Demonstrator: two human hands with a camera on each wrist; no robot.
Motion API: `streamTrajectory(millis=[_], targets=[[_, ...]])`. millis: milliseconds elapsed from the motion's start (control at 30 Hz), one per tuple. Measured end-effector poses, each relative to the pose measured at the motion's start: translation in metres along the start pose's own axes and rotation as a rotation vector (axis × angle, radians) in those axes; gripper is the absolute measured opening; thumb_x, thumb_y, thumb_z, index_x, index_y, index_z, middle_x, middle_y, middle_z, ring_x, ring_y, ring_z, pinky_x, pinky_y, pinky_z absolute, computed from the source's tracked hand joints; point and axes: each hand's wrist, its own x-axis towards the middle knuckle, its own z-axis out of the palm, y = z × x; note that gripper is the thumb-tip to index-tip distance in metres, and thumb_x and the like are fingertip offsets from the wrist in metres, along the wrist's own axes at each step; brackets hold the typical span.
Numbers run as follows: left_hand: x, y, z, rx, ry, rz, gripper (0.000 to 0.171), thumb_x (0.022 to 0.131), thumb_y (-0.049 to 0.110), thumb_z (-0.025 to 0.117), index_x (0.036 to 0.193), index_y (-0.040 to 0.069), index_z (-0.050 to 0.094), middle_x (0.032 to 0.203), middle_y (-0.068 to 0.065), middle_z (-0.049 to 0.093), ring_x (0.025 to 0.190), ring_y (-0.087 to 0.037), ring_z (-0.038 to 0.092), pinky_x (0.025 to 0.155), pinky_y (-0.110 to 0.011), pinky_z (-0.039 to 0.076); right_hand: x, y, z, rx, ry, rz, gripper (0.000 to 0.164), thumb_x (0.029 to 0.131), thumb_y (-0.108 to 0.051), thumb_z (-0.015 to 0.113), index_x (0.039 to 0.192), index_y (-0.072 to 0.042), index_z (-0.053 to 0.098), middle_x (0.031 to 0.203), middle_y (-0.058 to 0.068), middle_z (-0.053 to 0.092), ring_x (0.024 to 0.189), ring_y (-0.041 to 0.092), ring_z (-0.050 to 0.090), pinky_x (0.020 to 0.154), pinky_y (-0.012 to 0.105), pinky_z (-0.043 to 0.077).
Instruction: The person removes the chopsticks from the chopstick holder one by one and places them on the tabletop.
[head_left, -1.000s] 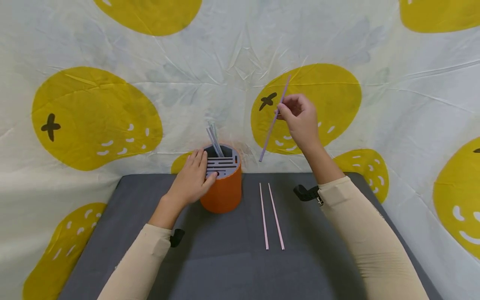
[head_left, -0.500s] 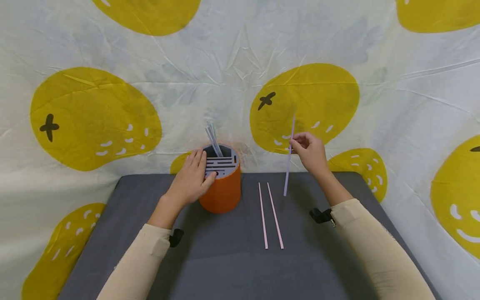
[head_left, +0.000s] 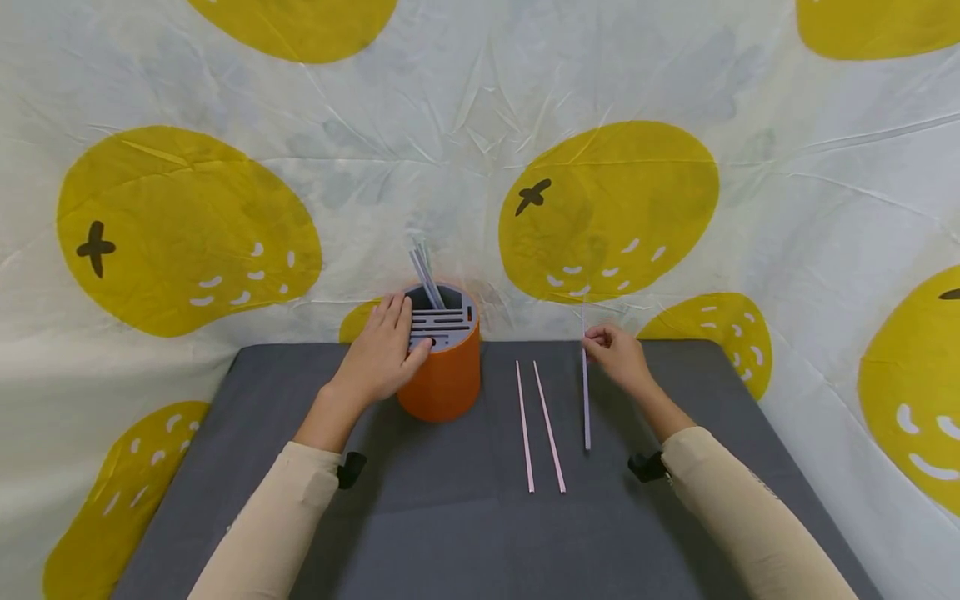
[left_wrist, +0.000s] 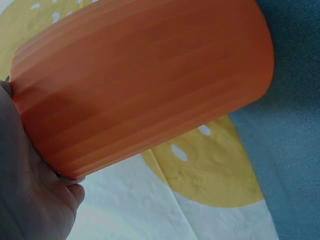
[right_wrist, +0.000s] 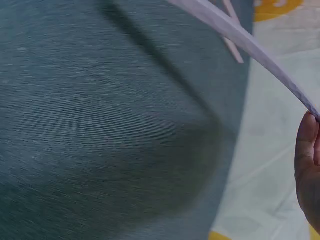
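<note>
Lowered, purple stick (head_left: 587, 400) — long axis front-to-back

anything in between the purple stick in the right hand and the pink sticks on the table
Nothing visible: only dark tabletop shows between the purple stick in the right hand and the nearer pink stick. The orange holder stands on the pink sticks' other side.
</note>
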Motion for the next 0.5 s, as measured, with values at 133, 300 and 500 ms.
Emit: streamTrajectory(millis=[133,300,500], targets=[[0.0,0.0,0.001,0.001,0.004,-0.001,0.082,0.108,0.052,0.033,0.163,-0.004,0.011,0.172,-0.023,0.008,0.161,-0.039,0.006,0.131,-0.052,0.008,-0.008,0.012,0.013,-0.023,-0.046,0.044,0.02,0.1,-0.016,0.068,0.106,0.002,0.07,0.09,0.016,0.076,0.073,0.025,0.075,0.06,0.019,0.054],[0.001,-0.001,0.001,0.002,0.008,0.001,0.082,0.108,0.052,0.033,0.163,-0.005,0.012,0.172,-0.022,0.009,0.161,-0.039,0.006,0.131,-0.051,0.008,-0.017,0.017,0.025,-0.032,-0.089,0.088,0.017,0.098,-0.014,0.069,0.102,0.002,0.07,0.086,0.013,0.075,0.065,0.009,0.069,0.059,0.021,0.054],[0.001,-0.001,0.002,-0.002,0.007,-0.004,0.082,0.108,0.052,0.033,0.164,-0.004,0.011,0.173,-0.022,0.008,0.161,-0.037,0.004,0.131,-0.051,0.007,-0.023,0.018,0.033,-0.037,-0.123,0.133,0.017,0.098,-0.013,0.069,0.101,0.003,0.07,0.085,0.013,0.074,0.064,0.007,0.067,0.06,0.022,0.057]])
